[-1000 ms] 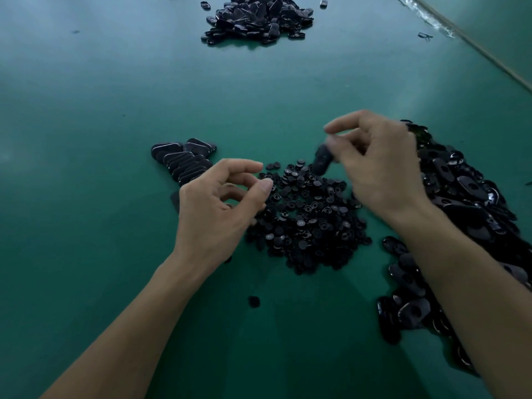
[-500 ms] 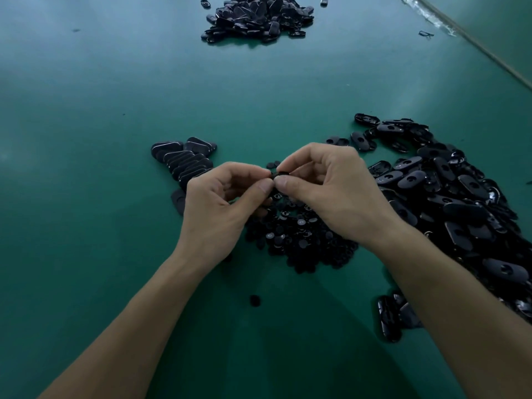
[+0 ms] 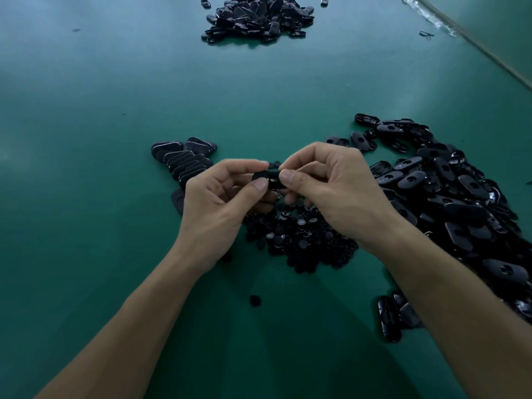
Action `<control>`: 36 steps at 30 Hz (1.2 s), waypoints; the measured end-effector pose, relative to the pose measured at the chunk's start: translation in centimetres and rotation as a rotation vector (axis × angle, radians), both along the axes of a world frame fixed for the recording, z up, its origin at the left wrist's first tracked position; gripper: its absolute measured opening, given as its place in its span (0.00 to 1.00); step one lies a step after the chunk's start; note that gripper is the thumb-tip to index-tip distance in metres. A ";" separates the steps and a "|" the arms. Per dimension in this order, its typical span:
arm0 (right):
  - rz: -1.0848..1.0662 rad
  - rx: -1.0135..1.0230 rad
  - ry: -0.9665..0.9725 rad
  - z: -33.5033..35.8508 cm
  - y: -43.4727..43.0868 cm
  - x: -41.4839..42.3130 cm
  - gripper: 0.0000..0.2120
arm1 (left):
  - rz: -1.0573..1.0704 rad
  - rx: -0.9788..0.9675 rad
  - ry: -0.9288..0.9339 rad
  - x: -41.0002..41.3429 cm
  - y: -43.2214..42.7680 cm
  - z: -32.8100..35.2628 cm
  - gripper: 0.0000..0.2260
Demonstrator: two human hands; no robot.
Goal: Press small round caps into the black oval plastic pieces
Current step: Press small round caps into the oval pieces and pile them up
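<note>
Pinching one black oval plastic piece point(image 3: 266, 177) by its left end between thumb and forefinger of the left hand point(image 3: 218, 203); gripping its other end the same way with the right hand point(image 3: 331, 194). Held between both hands, just above a heap of small black round caps point(image 3: 302, 237) on the green tabletop point(image 3: 115, 96). Right of the right hand, a loose heap of black oval pieces point(image 3: 446, 191); beyond the left hand, a short overlapping row point(image 3: 184, 161) of them. Nearer than the left wrist, one stray cap point(image 3: 255, 300). Far ahead of both hands, another dark heap point(image 3: 256, 15).
</note>
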State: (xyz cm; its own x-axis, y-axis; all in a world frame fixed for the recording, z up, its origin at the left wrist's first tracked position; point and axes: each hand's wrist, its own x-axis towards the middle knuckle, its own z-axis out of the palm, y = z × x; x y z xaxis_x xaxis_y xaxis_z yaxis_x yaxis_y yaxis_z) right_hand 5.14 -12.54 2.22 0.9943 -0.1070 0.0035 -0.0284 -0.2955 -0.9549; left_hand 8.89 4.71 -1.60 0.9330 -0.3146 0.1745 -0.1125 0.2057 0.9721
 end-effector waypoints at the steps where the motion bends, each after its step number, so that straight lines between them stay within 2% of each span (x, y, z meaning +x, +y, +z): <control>1: 0.010 -0.023 0.003 0.0 -0.1 0.0 0.03 | 0.007 0.000 0.001 0.0 0.0 0.0 0.09; 4: -0.003 -0.244 -0.027 -0.1 -0.4 0.0 0.01 | 0.043 -0.006 0.014 0.0 -0.1 -0.1 0.09; 8: 0.012 -0.696 0.026 -0.6 -0.7 0.0 0.16 | 0.088 -0.016 0.043 0.1 -0.2 -0.2 0.09; 11: 0.085 -0.876 0.074 -0.9 -0.6 -0.4 0.18 | 0.124 -0.006 0.045 0.2 -0.1 -0.3 0.08; 15: 0.075 -0.868 0.067 -1.0 -0.2 -0.9 0.08 | 0.119 0.005 0.057 0.3 0.0 -0.4 0.08; 20: 0.064 -0.852 0.061 -1.0 -0.1 -0.7 0.04 | 0.115 0.006 0.066 0.3 0.0 -0.5 0.08; 33: -0.045 -0.599 -0.046 0.0 0.2 -0.4 0.02 | 0.157 0.015 0.087 0.6 0.0 -0.7 0.08; 36: -0.048 -0.588 -0.059 0.2 0.3 -0.3 0.08 | 0.156 0.022 0.085 0.6 0.0 -0.8 0.08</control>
State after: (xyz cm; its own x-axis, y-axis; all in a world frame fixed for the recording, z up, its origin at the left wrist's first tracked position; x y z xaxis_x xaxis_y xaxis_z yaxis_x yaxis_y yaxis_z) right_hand 4.83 -12.22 2.40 0.9846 -0.1155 0.1314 -0.0068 -0.7755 -0.6313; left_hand 9.53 4.71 -2.39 0.9819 -0.1678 0.0873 -0.0582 0.1712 0.9835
